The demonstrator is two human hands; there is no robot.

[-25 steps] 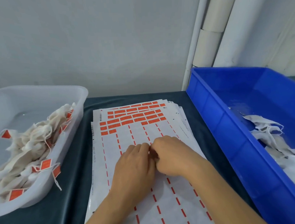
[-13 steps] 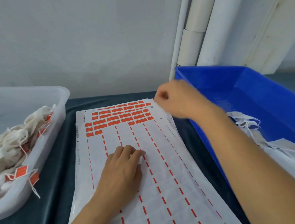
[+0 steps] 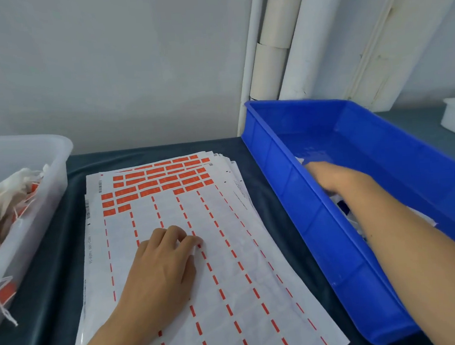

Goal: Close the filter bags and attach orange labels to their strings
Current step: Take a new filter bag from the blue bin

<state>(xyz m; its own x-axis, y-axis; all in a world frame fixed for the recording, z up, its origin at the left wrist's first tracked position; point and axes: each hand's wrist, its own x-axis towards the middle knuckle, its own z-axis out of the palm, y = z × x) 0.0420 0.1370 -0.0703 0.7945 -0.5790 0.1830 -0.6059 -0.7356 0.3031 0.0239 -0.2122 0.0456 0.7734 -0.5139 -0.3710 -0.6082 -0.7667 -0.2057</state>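
The right hand (image 3: 336, 180) reaches down into the blue bin (image 3: 333, 248), over the loose white filter bags (image 3: 426, 222) heaped there; its fingers are hidden behind the near wall and among the bags, so I cannot tell whether its grip has closed on one. The left hand (image 3: 160, 267) lies palm-down on the label sheets (image 3: 229, 281) in the middle of the bench (image 3: 46, 268), fingers loosely bent, tips touching the paper, holding nothing; it seems to pin the stack in place.

The step in hand looks like fetching the next unlabelled bag; the next move calls for lifting one bag clear of the heap without dragging its neighbours by their strings, bringing it over the sheets, drawing its mouth shut, then peeling a label for its string.

The orange labels (image 3: 156, 183) left on the top sheet fill only the far rows; nearer rows are stripped bare, with thin orange dashes between the empty cells. Finished bags (image 3: 2, 201) with orange tags on their strings lie in the clear tub (image 3: 45, 186) on the left.

As for writing: small barcodes and a line of fine print run along the sheet's left margin, too small to read; no brand shows anywhere.
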